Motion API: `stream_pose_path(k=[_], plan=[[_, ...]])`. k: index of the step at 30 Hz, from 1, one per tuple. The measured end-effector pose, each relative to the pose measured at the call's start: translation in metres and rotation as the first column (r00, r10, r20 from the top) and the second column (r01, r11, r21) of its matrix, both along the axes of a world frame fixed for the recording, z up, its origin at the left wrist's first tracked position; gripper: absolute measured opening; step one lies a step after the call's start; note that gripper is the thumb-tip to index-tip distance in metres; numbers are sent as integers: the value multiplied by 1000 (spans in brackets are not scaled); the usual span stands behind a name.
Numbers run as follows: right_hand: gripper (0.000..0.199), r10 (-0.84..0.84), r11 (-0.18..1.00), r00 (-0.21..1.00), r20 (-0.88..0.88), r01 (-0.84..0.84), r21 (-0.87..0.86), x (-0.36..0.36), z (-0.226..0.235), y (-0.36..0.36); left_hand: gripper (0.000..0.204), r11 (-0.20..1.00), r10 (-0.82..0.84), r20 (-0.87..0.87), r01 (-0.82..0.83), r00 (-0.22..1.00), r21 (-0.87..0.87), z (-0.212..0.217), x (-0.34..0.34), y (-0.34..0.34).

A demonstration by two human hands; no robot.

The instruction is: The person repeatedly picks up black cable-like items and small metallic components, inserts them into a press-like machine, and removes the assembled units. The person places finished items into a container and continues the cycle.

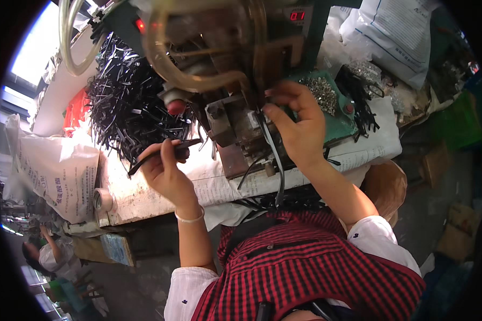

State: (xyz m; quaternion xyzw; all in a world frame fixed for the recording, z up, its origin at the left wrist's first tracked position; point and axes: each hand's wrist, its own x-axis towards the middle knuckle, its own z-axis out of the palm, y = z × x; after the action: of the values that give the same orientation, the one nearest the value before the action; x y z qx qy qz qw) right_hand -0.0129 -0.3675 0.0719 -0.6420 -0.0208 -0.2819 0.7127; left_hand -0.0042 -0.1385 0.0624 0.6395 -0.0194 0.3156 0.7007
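Note:
My left hand (pixel 168 171) is closed around a few slim black pieces (pixel 183 152) that look like eyeglass temples, in front of the bench machine. At the machine (pixel 233 120), my right hand (pixel 300 125) has its thumb and fingers curled together in a pinch beside the jig. Whatever lies between those fingertips is too small or hidden to make out. A long, dark, curved temple (pixel 276 160) runs from the jig by my right thumb down past the bench's front edge.
A large heap of black temples (pixel 136 101) covers the bench to the left. On the right, a green tray (pixel 351 125) holds small metal parts (pixel 321 93). A red button (pixel 175 107), clear hoses (pixel 185 80), white sacks (pixel 64 176) and a tape roll (pixel 103 199) surround the machine.

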Motion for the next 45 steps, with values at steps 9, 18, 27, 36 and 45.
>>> stream_pose_path(k=[9,18,27,36,45], plan=[[51,85,954,994,-64,-100,-284,-36,47,-5,26,529,-461,559,-292,689,796,47,-10,-65],[34,-437,858,897,-65,394,-330,-9,-31,-127,24,492,-512,566,-320,647,810,29,-5,-84],[21,-387,795,898,-211,208,-569,-29,-56,-120,25,565,-491,581,-271,648,779,18,1,-84],[7,-531,275,847,8,181,-944,-6,-66,-109,31,601,-506,346,36,790,799,29,-21,-74],[17,-428,643,900,-79,242,-726,-32,-66,-109,15,829,208,403,-379,891,411,36,-68,31]])
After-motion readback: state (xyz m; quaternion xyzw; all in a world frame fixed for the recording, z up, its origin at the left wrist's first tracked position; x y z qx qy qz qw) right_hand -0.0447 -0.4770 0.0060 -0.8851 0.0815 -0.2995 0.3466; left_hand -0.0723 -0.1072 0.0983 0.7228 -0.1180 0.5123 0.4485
